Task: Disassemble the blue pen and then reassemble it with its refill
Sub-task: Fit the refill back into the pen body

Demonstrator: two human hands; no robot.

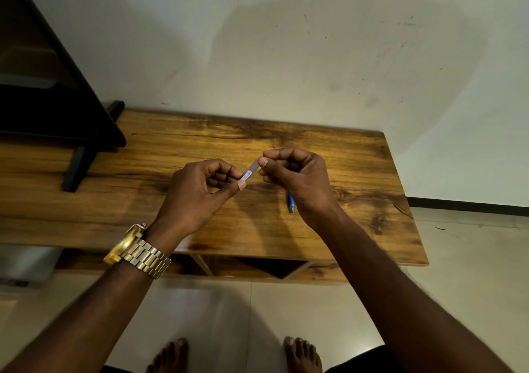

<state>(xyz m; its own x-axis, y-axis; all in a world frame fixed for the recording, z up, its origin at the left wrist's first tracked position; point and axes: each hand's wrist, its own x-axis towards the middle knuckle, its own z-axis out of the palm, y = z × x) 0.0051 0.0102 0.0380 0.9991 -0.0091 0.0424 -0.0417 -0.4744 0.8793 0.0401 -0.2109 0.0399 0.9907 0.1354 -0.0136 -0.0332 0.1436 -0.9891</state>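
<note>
Gold wristwatch (137, 251), one, on my left wrist. My left hand (197, 192) pinches the lower end of one clear pen barrel (250, 172) between thumb and forefinger; my right hand (294, 175) pinches its upper end. A small white label with blue print sits on the barrel, too small to read. One blue pen part (291, 204) lies on the wooden table (143, 172), partly under my right hand.
</note>
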